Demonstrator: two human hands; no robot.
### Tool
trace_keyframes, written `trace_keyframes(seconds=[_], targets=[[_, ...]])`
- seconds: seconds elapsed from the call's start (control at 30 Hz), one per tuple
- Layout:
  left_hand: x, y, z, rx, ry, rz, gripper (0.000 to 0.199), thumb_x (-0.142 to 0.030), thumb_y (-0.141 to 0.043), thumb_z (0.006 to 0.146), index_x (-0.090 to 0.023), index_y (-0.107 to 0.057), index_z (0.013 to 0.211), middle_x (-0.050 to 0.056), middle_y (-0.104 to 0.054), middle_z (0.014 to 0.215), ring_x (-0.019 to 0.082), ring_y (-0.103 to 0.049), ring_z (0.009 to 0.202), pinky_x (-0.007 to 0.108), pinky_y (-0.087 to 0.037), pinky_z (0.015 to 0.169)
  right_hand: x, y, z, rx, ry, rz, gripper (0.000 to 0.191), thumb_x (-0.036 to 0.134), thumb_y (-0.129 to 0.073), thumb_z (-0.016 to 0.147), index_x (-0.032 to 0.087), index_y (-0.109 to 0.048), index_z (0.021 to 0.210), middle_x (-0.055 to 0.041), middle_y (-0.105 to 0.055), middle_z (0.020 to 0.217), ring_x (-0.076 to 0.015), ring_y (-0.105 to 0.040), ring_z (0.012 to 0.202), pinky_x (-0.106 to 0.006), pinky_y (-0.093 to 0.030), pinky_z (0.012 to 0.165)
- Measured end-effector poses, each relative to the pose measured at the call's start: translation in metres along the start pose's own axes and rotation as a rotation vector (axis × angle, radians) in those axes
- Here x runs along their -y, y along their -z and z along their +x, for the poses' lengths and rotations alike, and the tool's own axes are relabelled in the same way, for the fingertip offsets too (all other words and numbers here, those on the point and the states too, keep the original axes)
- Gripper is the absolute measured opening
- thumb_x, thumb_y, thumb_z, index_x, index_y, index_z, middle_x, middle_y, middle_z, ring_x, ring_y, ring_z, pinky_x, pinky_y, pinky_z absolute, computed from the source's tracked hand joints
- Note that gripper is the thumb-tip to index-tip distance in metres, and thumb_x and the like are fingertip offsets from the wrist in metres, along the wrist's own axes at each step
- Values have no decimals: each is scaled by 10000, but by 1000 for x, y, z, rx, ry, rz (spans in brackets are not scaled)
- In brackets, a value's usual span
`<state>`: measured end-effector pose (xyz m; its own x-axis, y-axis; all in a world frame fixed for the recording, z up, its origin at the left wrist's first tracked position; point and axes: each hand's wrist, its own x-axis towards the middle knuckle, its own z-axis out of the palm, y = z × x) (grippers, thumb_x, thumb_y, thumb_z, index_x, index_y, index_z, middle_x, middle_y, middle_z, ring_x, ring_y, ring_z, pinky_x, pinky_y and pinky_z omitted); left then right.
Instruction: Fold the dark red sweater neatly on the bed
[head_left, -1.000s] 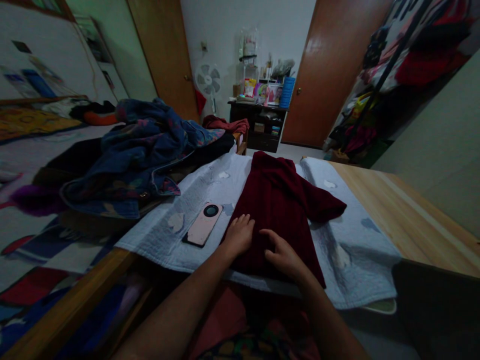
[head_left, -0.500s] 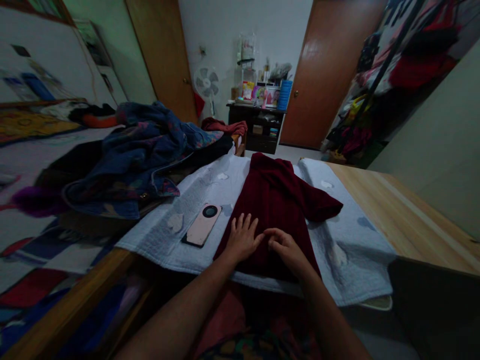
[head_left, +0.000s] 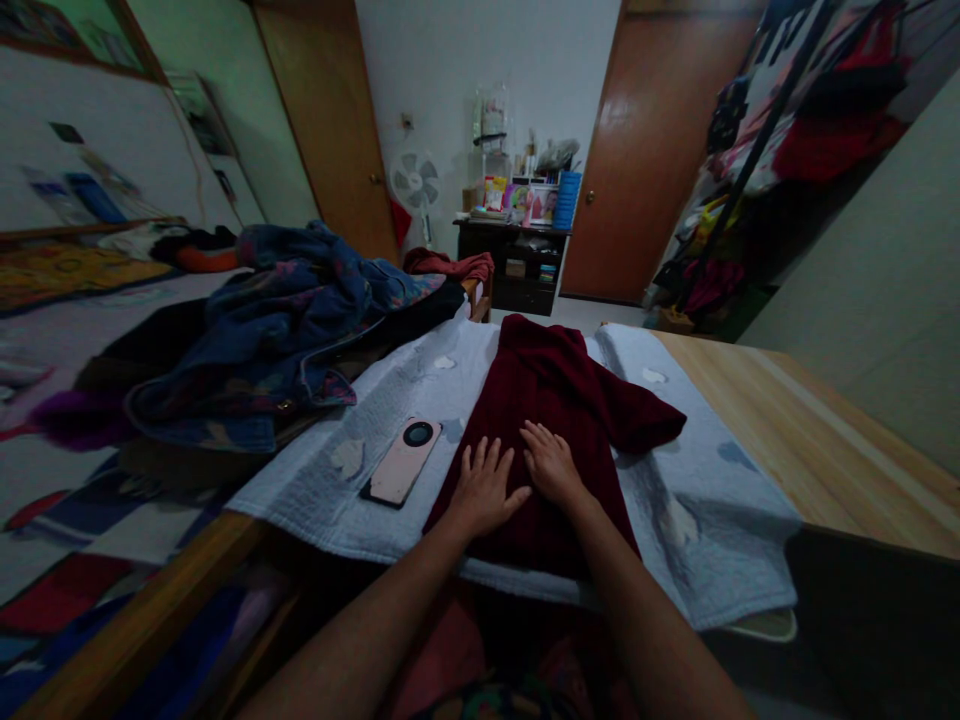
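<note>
A dark red garment (head_left: 555, 390) lies on a light blue quilted cloth (head_left: 405, 380), one sleeve stretched out to the right. On the garment's left part my left hand (head_left: 484, 490) rests flat with its fingers spread. Beside it my right hand (head_left: 551, 462) lies on the garment, fingers extended and pointing up and to the left. Neither hand holds anything. A pink phone (head_left: 403, 462) with a round black camera sits on the cloth, left of my left hand and apart from it.
A heap of denim and dark clothes (head_left: 262, 320) is at the left on a bed. The wooden tabletop (head_left: 810, 430) extends right. Farther back are a fan (head_left: 415, 180), a dark cabinet (head_left: 514, 265) and hanging clothes (head_left: 832, 140).
My right hand has moved forward over the garment, and its bent fingers have straightened. My left hand has hardly moved. The view has tilted slightly.
</note>
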<state>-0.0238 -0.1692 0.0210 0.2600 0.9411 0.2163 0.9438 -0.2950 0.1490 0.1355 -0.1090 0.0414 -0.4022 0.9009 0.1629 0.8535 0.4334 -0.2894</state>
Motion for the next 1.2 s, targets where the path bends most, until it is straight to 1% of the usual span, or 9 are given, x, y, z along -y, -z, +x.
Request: trace_keyframes(seconds=[0.1,0.3,0.47,0.6,0.73,0.87,0.93,1.07,1.2], targets=[[1,-2,1,7,0,-6,749,-670,-298,894,-171,-369,1448,132,-323,1533,344,-189,1433,566,-143,1146,-3,-5,-2,-4,-10,-22,467,225,-379,931,225,-450,1392,-50,-367,1515,-210,-308,1401,-446,-248,1123],[1,-3,1,3,2,-1,722,-655,-331,893,-192,-374,1444,120,-331,1529,339,-193,1431,566,-151,1143,-3,-7,-3,-43,1,-12,471,212,-384,921,209,-461,1386,-44,-376,1510,-213,-319,1396,-443,-244,1129],[0,0,1,-3,5,0,715,-652,-352,889,-194,-386,1437,124,-351,1519,342,-214,1424,566,-169,1139,-4,-9,-3,-73,2,33,457,209,-395,913,200,-490,1360,-54,-405,1492,-231,-350,1378,-457,-264,1120],[-3,4,0,-16,0,-12,691,-633,-365,895,-193,-399,1428,131,-368,1508,349,-242,1416,574,-187,1133,-7,-13,-3,-136,15,86,437,205,-413,903,176,-518,1326,-83,-441,1466,-238,-377,1360,-465,-282,1112],[-6,9,-1,-45,-22,-28,617,-548,-408,914,-169,-432,1400,142,-408,1482,337,-293,1399,546,-219,1135,-14,-21,-1,-229,26,171,373,198,-447,878,158,-582,1223,-124,-514,1394,-231,-440,1311,-449,-315,1096],[-7,12,-2,-40,-111,-90,508,-401,-430,931,-151,-449,1372,127,-459,1450,254,-380,1363,466,-270,1139,-20,-24,1,-289,45,252,280,198,-472,854,171,-613,1094,-135,-579,1302,-230,-500,1247,-444,-360,1057],[-7,13,-2,-46,-128,-119,487,-370,-432,930,-161,-449,1369,116,-469,1445,234,-402,1350,460,-271,1140,-21,-23,2,-284,47,268,249,196,-476,847,174,-613,1054,-136,-593,1277,-227,-500,1245,-438,-365,1051],[-7,14,-2,-38,-107,-143,486,-374,-447,927,-166,-456,1366,110,-472,1445,238,-401,1352,470,-257,1147,-19,-22,2,-253,30,258,239,204,-477,849,173,-603,1049,-132,-578,1299,-214,-484,1259,-412,-346,1064],[-7,13,-3,-29,-105,-143,532,-456,-441,931,-166,-446,1377,119,-459,1452,255,-384,1362,484,-258,1142,-14,-19,1,-197,2,188,266,198,-459,861,175,-587,1094,-125,-545,1347,-217,-463,1281,-425,-332,1068]])
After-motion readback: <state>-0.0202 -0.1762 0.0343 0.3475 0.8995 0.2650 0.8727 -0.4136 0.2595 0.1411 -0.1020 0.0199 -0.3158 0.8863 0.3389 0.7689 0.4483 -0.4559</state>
